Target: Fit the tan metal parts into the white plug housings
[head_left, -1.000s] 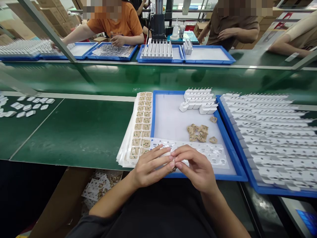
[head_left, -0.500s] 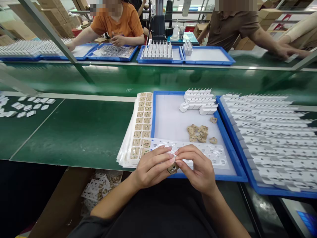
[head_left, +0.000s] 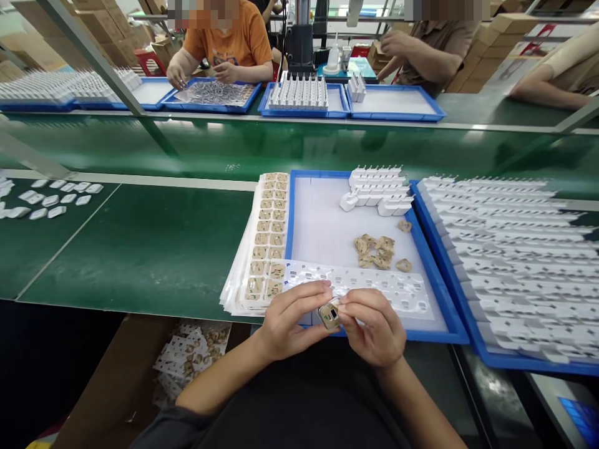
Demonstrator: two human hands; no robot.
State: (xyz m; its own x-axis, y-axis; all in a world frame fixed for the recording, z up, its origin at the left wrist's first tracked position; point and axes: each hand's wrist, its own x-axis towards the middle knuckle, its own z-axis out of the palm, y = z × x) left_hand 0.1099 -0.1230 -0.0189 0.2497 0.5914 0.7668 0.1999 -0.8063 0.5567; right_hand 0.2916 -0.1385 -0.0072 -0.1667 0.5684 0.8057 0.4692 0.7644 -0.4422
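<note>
Between my two hands, over the front edge of a blue-rimmed tray (head_left: 287, 215), is a small white part with a tan face (head_left: 329, 316). My left hand (head_left: 292, 318) grips it from the left, fingers over its top and thumb below. My right hand (head_left: 374, 324) pinches its right side. Just beyond my fingers lies a clear sheet with small cut-outs (head_left: 360, 284). Farther back in the tray are crumpled tan scraps (head_left: 374, 251) and rows of white parts (head_left: 377, 187). Sheets of tan stickers (head_left: 269, 240) are stacked at the tray's left.
A second blue tray (head_left: 433, 268) full of white parts stands at the right. Loose white pieces (head_left: 50, 201) lie far left on the green table (head_left: 140, 249). Below the edge is a box with scraps (head_left: 187, 355). Two people (head_left: 229, 50) work across the belt, and another's arm shows far right.
My hands have turned the small part so that its tan face shows more, and my right fingers have closed in on it. Across the belt, people's arms have moved.
</note>
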